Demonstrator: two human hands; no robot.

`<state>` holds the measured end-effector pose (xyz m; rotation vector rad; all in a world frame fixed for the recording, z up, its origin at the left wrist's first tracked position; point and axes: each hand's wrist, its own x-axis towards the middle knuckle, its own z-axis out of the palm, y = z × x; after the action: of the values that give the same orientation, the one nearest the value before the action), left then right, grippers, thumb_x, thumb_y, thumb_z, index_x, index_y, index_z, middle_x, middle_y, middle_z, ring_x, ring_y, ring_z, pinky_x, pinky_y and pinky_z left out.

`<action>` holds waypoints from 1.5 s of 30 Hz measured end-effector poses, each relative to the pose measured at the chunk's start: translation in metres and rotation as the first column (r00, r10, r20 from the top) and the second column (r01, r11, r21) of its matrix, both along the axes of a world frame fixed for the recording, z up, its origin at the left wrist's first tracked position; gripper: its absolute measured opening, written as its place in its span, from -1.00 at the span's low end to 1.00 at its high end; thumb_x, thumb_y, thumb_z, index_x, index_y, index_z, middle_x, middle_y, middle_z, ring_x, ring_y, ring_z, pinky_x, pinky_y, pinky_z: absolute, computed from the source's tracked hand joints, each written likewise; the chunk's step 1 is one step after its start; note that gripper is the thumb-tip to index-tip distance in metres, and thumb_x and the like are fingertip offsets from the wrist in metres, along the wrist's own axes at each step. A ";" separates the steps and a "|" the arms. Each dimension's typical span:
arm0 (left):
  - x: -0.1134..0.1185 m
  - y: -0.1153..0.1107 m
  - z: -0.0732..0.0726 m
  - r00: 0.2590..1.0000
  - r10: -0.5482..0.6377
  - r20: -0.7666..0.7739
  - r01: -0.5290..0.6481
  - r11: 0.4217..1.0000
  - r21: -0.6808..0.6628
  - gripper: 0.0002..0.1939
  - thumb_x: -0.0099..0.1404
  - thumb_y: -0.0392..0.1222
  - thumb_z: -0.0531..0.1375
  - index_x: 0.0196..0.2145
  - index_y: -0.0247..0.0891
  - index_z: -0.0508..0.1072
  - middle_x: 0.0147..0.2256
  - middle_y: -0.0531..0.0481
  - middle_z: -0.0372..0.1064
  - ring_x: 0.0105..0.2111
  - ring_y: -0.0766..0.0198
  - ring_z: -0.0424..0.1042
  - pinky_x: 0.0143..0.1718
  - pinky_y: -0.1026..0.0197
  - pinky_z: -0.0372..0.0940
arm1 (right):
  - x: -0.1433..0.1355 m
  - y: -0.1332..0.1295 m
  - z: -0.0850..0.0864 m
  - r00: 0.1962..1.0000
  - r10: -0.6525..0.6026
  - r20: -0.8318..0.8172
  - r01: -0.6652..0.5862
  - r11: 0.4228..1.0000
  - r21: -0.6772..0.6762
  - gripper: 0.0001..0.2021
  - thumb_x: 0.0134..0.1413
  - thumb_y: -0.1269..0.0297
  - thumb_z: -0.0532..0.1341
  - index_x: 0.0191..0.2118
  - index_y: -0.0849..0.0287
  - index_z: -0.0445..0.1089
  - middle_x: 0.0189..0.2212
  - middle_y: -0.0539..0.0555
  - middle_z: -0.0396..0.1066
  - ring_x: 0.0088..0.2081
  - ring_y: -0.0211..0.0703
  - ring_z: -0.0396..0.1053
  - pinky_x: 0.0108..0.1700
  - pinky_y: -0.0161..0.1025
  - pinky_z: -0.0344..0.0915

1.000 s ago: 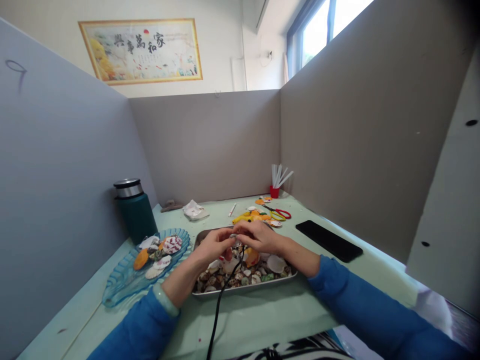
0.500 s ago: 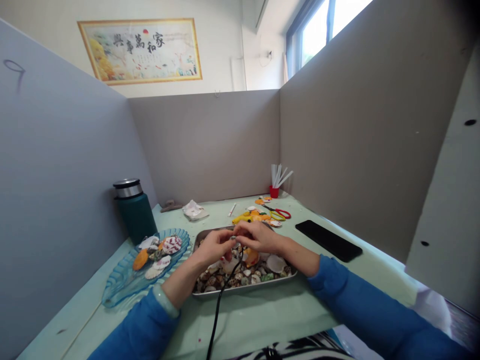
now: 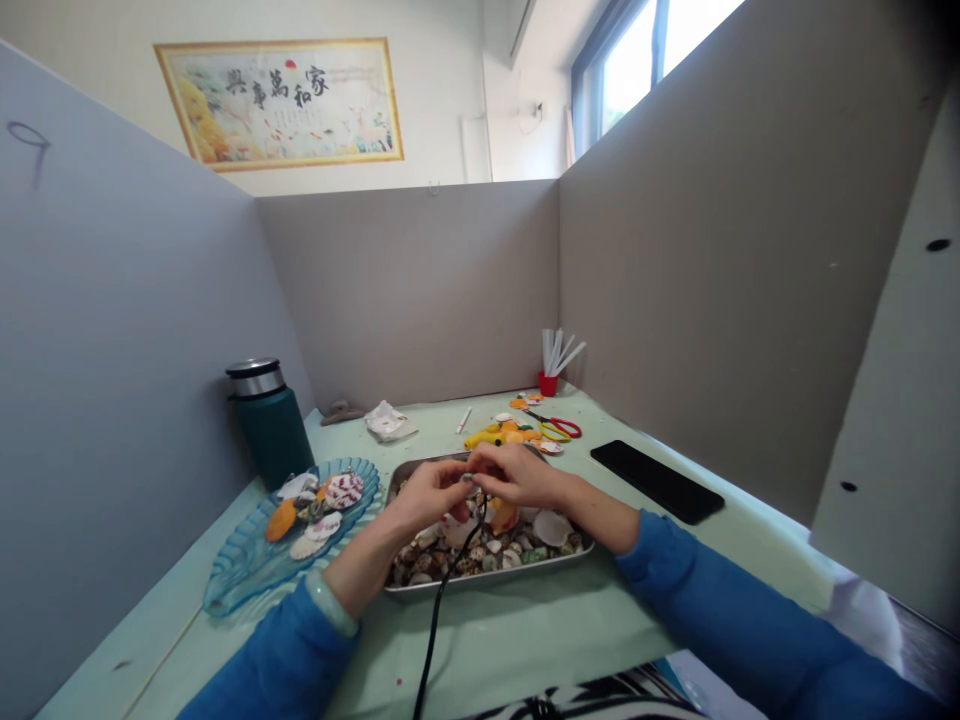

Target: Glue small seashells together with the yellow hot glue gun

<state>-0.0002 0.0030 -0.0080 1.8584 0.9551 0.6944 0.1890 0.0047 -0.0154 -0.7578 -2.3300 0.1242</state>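
My left hand [image 3: 431, 493] and my right hand [image 3: 517, 473] meet above a shallow metal tray [image 3: 491, 578]. Thumbs and fingers of both are pinched together at one spot. A small pale piece shows between the fingertips, too covered to name. Many shells fill the tray, among them a large white shell [image 3: 551, 527] near its right end and small speckled ones at the front. A black cord [image 3: 433, 630] runs from the front table edge over the tray rim up to just below my fingers.
On the left, a blue scalloped plate [image 3: 229, 570] bears several shells, with a green bottle [image 3: 271, 430] behind. Beyond the tray lie a yellow object [image 3: 484, 438] and red-yellow-handled scissors [image 3: 568, 429]. A red cup [image 3: 548, 384] holds white sticks. A black phone [image 3: 657, 480] lies right. Partitions enclose the table.
Almost nothing differs. Both hands stay pinched together over the tray, with only a very slight shift of the fingertips.
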 end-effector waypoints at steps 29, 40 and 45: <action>0.000 0.002 -0.002 1.000 -0.029 0.002 0.029 0.999 0.019 -0.61 0.11 -0.06 0.16 -0.17 -0.39 0.38 -0.60 0.06 0.33 -0.64 0.38 0.33 -0.63 0.39 0.12 | -0.001 -0.001 0.001 0.999 0.022 0.042 -0.024 0.999 0.048 -0.83 0.00 0.46 0.12 -0.24 0.24 0.34 -0.57 -0.05 0.33 -0.57 -0.36 0.21 -0.50 -0.44 0.08; -0.001 0.006 -0.006 0.999 -0.046 -0.012 0.046 0.998 0.045 -0.63 0.11 -0.03 0.16 -0.22 -0.39 0.37 -0.59 0.03 0.33 -0.64 0.35 0.34 -0.63 0.37 0.14 | -0.001 -0.002 0.002 0.999 0.035 0.033 -0.037 0.998 0.042 -0.85 -0.01 0.45 0.12 -0.26 0.23 0.34 -0.59 -0.07 0.31 -0.58 -0.37 0.21 -0.51 -0.44 0.08; -0.002 0.007 -0.008 0.998 -0.064 0.003 0.064 0.997 0.052 -0.63 0.11 -0.04 0.17 -0.20 -0.37 0.38 -0.60 0.04 0.32 -0.64 0.36 0.33 -0.62 0.37 0.16 | -0.001 -0.001 0.001 0.999 0.033 0.031 -0.034 0.999 0.038 -0.85 -0.01 0.45 0.12 -0.25 0.23 0.33 -0.59 -0.07 0.32 -0.57 -0.36 0.21 -0.51 -0.44 0.08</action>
<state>-0.0022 0.0099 -0.0160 1.9233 0.8780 0.6897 0.1880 0.0034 -0.0147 -0.7064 -2.3679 0.0823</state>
